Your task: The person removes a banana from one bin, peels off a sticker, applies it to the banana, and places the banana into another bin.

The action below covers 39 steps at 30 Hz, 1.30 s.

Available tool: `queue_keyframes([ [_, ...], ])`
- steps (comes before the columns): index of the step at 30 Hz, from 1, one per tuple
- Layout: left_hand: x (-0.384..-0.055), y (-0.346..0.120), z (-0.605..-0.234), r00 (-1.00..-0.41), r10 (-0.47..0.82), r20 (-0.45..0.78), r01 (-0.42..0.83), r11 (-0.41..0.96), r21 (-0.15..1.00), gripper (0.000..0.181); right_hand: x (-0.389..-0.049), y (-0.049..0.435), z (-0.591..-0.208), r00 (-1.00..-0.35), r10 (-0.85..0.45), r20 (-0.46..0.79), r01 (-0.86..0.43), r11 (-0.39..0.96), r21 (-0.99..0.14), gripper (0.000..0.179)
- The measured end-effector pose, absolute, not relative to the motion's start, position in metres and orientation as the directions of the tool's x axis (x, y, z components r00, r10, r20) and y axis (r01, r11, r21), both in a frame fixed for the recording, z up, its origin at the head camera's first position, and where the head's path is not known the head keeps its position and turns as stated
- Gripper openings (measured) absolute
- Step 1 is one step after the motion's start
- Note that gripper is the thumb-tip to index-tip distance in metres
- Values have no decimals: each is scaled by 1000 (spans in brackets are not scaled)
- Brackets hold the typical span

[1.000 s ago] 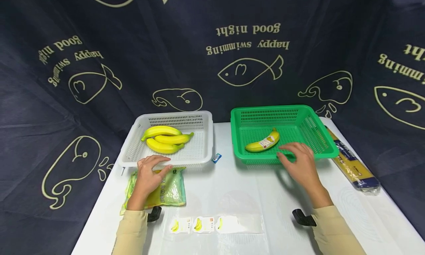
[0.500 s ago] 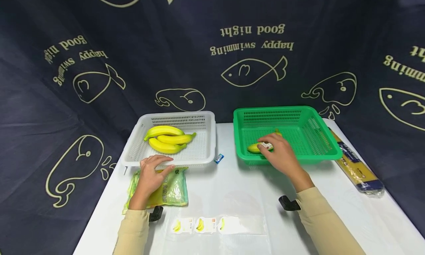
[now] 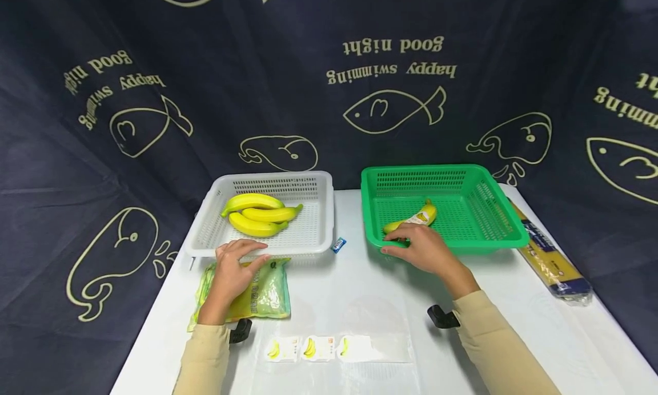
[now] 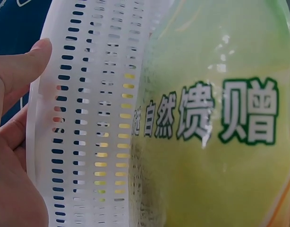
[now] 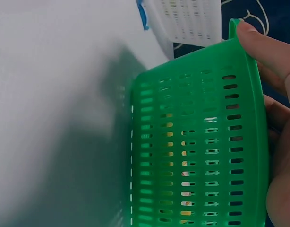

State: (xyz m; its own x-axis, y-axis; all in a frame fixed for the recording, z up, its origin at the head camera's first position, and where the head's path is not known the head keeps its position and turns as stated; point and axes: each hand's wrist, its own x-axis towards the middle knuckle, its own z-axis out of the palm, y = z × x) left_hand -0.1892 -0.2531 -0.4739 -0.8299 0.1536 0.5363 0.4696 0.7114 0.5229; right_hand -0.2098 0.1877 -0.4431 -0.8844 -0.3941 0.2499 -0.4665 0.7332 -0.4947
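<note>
My left hand (image 3: 233, 272) grips the front rim of a white basket (image 3: 330, 212). In the left wrist view its thumb (image 4: 38, 54) lies along the rim, and other fingers are partly hidden behind the basket wall. Several yellow bananas (image 3: 254, 225) lie in that basket. My right hand (image 3: 418, 248) holds the front left rim of a green basket (image 3: 504, 218); in the right wrist view the thumb (image 5: 263, 42) is on the rim, fingers behind it. Inside lies one banana (image 3: 429, 212) with a label on it, its lower part partly covered by my hand.
A green-yellow printed bag (image 3: 267, 295) lies before the white basket, beneath my left forearm. A strip with banana stickers (image 3: 317, 348) is at the table's front. A small blue packet (image 3: 338, 245) sits between the baskets. A yellow-and-blue package (image 3: 552, 263) lies far right.
My right hand moved left to the banana in the green basket, then down to that basket's front rim, where it now holds on. My left hand stayed at the white basket.
</note>
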Motion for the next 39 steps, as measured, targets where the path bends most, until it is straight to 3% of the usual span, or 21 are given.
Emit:
queue_keyframes([
  [13,-184,-253,-465,-831,164,531,471,715,516,23,-206,177,-443,-850,-436,296,-527,699,-483,24],
  [21,-180,-254,-466,-831,154,535,466,720,515,24,-206,170,-440,-873,-422,244,-484,687,-542,31],
  [27,-181,-252,-470,-813,156,560,487,710,509,24,-214,159,-435,-882,-396,255,-464,636,-616,37],
  [39,-183,-251,-475,-781,147,607,513,706,488,25,-246,119,-417,-863,-431,264,-489,581,-650,28],
])
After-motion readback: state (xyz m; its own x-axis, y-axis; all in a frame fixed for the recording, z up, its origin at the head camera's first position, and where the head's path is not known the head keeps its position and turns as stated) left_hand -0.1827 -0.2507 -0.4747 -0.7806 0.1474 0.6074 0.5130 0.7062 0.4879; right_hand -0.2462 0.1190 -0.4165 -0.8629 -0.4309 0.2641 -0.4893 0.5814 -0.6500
